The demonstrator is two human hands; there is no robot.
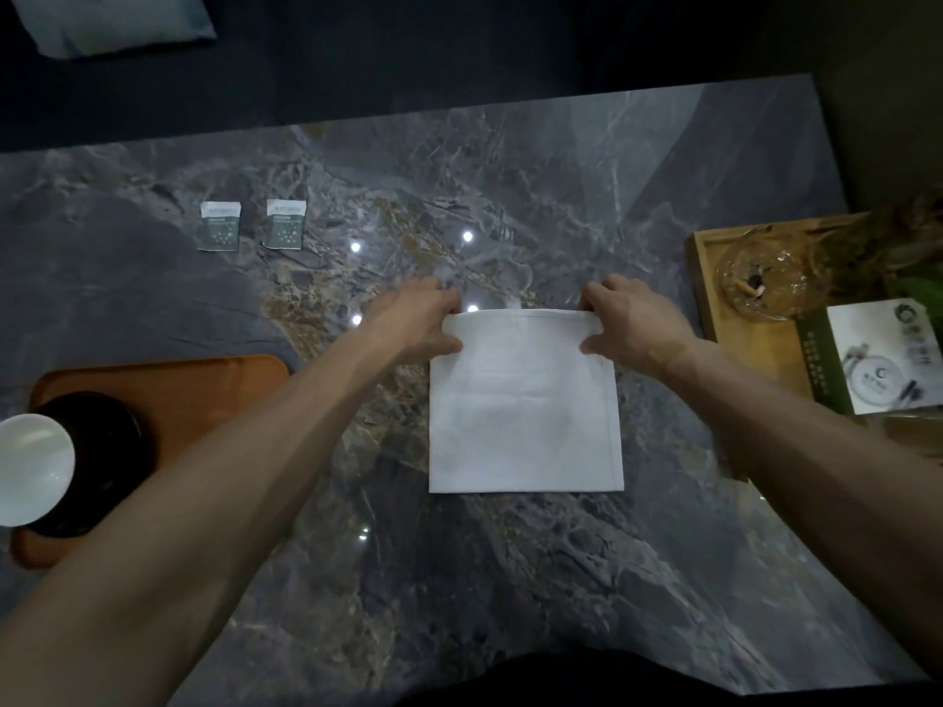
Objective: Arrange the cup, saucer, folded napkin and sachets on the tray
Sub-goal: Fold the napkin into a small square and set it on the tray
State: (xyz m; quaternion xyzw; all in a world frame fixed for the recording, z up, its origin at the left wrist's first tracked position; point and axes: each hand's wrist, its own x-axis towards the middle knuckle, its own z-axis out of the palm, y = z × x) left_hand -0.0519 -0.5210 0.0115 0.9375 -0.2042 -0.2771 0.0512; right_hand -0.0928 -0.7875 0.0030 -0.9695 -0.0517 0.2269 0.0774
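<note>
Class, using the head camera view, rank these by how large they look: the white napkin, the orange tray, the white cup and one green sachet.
1. Orange tray, though an arm and the saucer hide part of it.
2. White napkin, close in size to the tray, so this order is unsure.
3. White cup, cut by the frame edge and nearer the camera.
4. Green sachet.

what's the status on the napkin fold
Left hand and right hand each grip a far corner of napkin. Sachets not yet on tray. Nothing blocking.

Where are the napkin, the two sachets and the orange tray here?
napkin (523, 415), head view, middle of the white cloth.
left sachet (220, 226), head view, its centre.
right sachet (285, 223), head view, its centre.
tray (204, 395), head view, bare orange floor beside the dark saucer.
</note>
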